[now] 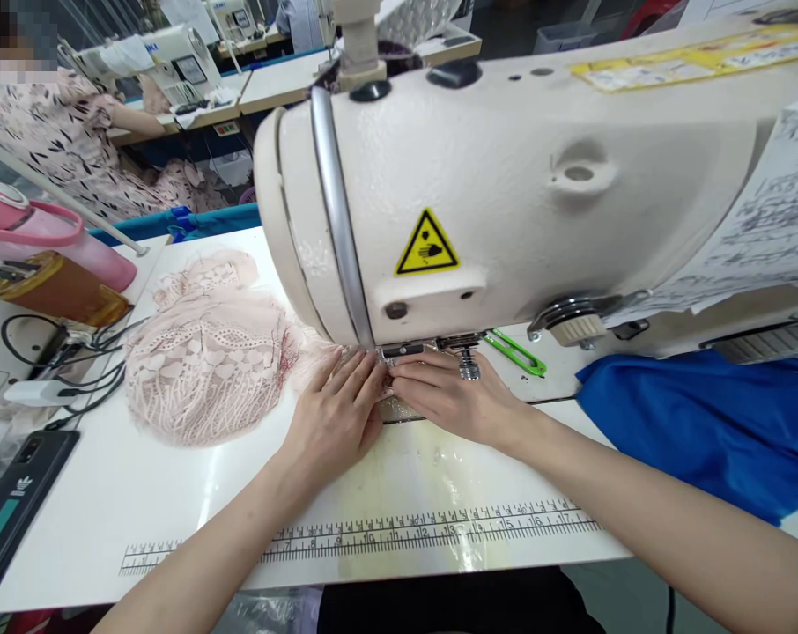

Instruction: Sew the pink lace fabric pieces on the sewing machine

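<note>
A cream sewing machine [505, 167] fills the upper middle of the view. Pink lace fabric [201, 361] lies on the white table [141, 502] to its left and runs in under the machine head. My left hand [336, 414] lies flat on the end of the lace just left of the presser foot [405, 352], fingers stretched out together. My right hand [448, 396] rests beside it on the right, fingertips pressing the lace edge at the foot. The needle itself is hidden by the machine head.
Green thread snips [514, 350] lie behind my right hand. Blue cloth [703, 423] sits at the right. A printed ruler strip [405, 533] runs along the front edge. At the left are a pink bottle [48, 233], an amber jar [55, 291], cables and a phone [12, 502]. Another person [62, 132] sits beyond.
</note>
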A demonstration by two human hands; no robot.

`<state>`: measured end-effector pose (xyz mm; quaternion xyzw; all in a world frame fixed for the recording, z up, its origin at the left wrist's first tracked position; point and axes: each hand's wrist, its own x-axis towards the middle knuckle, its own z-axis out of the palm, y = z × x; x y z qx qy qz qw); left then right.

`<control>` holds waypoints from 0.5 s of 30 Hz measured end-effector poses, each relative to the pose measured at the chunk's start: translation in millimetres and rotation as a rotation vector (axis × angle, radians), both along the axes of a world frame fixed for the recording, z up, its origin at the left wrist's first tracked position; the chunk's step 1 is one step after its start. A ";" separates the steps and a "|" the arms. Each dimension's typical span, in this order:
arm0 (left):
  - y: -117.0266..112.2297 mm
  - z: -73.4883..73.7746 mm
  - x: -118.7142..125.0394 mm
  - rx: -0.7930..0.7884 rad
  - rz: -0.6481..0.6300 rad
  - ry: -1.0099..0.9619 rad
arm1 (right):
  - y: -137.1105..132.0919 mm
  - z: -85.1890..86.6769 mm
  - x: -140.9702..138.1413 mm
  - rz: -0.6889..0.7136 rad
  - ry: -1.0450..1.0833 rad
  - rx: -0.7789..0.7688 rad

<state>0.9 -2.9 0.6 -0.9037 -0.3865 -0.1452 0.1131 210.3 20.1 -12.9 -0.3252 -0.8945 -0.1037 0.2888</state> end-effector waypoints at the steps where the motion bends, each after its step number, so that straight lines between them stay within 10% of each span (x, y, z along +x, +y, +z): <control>1: 0.1 -0.3 0.0 0.005 -0.003 0.000 | 0.4 0.5 0.4 0.007 -0.009 0.035; 15: 0.6 -0.4 0.4 -0.025 0.013 -0.010 | 3.0 3.1 3.3 -0.040 -0.035 -0.104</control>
